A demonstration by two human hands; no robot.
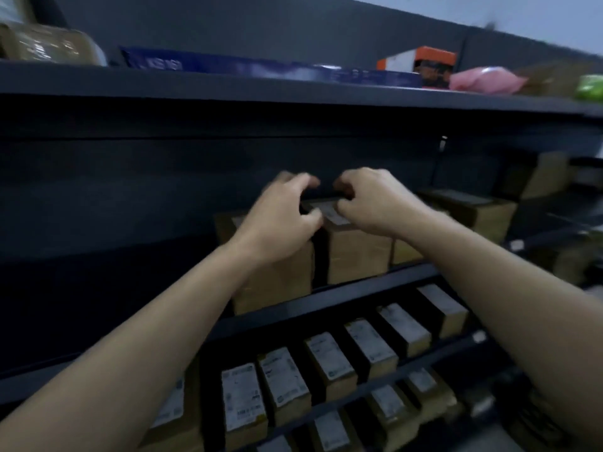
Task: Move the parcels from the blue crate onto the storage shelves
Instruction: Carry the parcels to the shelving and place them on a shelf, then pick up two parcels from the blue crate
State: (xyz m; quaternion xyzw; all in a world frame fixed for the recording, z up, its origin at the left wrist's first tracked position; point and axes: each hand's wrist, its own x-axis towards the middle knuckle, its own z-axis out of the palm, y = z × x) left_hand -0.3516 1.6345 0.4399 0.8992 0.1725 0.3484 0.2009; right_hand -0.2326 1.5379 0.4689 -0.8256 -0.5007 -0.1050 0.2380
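We stretch both bare forearms up and forward into the dark storage shelves, where the middle level has open room to the left of a brown neighbouring parcel; more boxes crowd its right, and a row of smaller parcels lines the level below. The labelled parcel stands at that level's front edge, a narrow dark gap from its neighbour. Our left hand and right hand sit close together without touching, fingers curled over the parcel's top rear edge on either side of its white label.
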